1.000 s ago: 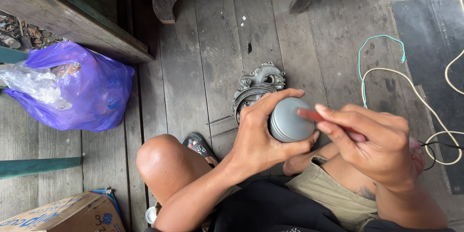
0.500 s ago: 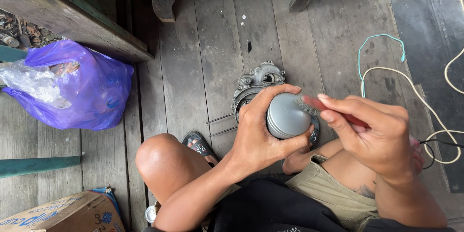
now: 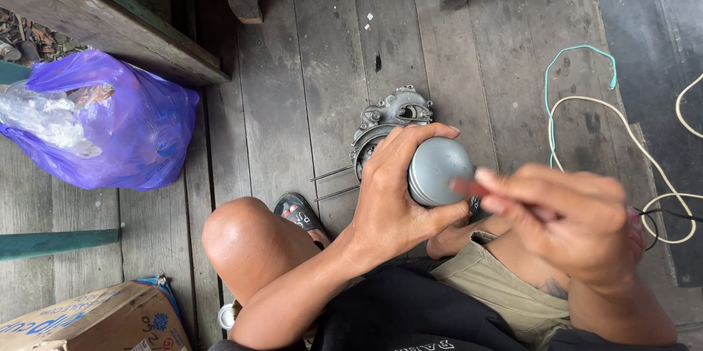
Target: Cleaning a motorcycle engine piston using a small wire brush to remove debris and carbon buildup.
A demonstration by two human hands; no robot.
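Your left hand [image 3: 399,193] was wrapped around a round grey metal part [image 3: 439,170], fingers curled over its top and thumb under it, holding it above the wooden floor [image 3: 293,102] in front of your knee [image 3: 242,237]. Your right hand [image 3: 571,223] was closed around a thin reddish tool [image 3: 469,188], its tip touching the face of the grey part. Just behind the part, a grey metal casing [image 3: 392,117] lay on the floor. A purple plastic bag [image 3: 110,124] sat well apart, and loose wires [image 3: 608,117] trailed on the other side.

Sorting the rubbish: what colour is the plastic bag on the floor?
Purple, the plastic bag, seen in the head view.
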